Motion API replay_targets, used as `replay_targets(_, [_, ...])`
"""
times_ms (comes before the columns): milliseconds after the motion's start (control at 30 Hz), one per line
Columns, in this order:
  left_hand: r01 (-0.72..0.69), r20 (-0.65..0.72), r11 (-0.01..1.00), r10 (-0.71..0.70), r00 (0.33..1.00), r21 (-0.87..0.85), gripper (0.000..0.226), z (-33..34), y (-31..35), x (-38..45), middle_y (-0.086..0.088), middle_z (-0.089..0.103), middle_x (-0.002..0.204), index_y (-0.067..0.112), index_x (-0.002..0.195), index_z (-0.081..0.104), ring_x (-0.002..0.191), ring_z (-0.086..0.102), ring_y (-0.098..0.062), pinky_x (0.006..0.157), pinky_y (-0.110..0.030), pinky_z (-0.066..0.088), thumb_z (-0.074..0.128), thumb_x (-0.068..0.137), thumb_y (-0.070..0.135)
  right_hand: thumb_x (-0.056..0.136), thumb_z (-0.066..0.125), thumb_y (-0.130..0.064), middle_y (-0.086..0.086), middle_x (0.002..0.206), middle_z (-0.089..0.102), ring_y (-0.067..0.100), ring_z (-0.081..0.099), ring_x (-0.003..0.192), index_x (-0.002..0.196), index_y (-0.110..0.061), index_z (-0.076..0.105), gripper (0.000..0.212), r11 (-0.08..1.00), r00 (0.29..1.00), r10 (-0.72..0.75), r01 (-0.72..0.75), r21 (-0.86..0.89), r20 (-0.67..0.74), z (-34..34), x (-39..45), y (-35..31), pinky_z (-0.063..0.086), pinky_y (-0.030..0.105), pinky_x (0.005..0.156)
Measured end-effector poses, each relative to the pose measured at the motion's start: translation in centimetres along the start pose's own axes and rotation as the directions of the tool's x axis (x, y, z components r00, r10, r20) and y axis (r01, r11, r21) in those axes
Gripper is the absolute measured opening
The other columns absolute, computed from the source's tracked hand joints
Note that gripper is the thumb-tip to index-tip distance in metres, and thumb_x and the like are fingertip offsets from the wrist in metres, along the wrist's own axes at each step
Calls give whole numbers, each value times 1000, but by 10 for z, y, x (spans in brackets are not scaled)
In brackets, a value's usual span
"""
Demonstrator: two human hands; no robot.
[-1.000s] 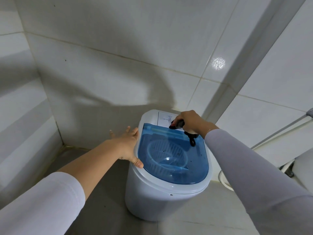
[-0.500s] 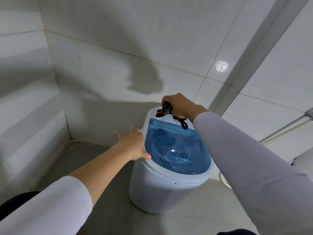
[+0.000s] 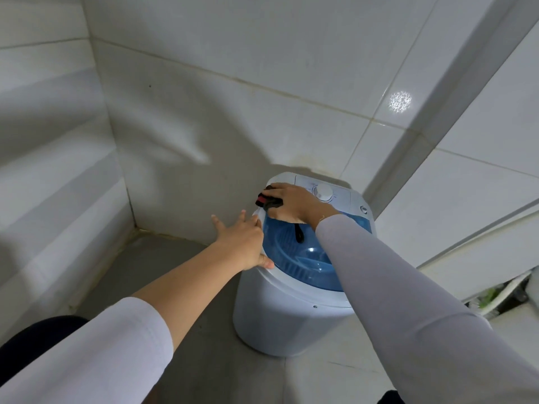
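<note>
Power cord (image 3: 269,201): where is it now?
> In the right hand (image 3: 291,204), fingers curled round the bundled black-and-red plug end. Half a second ago the hand held it lifted above the panel. Now it's pressed down on top of the mini washing machine (image 3: 280,316), with the dial (image 3: 323,192) just right of the hand.
Loose end?
> One black loop hangs below the hand onto the blue lid (image 3: 306,263).
Left hand (image 3: 242,240)?
> Unchanged. Fingers spread, palm against the rim, thumb on the top edge. Bundle sits just beyond its fingertips.
Meaning?
> My read: cord is being parked on top, not yet released. The loop could slide off.
</note>
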State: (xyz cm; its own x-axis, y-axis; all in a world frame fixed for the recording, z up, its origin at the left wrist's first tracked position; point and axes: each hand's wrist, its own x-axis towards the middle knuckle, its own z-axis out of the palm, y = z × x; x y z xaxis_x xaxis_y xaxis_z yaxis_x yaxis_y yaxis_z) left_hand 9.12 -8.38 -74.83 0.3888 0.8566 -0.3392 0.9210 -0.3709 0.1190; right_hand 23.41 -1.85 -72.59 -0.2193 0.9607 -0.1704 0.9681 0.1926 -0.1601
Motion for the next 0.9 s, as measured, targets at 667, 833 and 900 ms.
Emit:
replay_targets(667, [31,18,996,-32,999,79,96,0,3,-2,4,4,162,12,153,5,150,-6,-21,109,-73,9,50,85,62,92,49,-13,0,144,47,26,45,128,134,-27,50,44,990,987,-48,27,-137,-151,22,3,28,40,39,107])
replay_targets(833, [32,16,997,-33,999,71,95,-1,3,-1,3,4,162,12,153,5,150,-6,-21,109,-73,8,50,85,62,93,48,-9,6,138,53,30,49,121,134,-28,51,45,992,984,-5,-17,-124,-179,19,-6,40,42,41,103])
replay_targets(900, [33,16,997,-34,999,73,95,-1,4,-1,3,4,162,12,153,5,150,-6,-21,109,-73,9,50,85,62,94,47,-10,6,141,51,30,48,122,135,-28,49,45,990,983,-2,-24,-138,-183,19,-10,44,41,41,105])
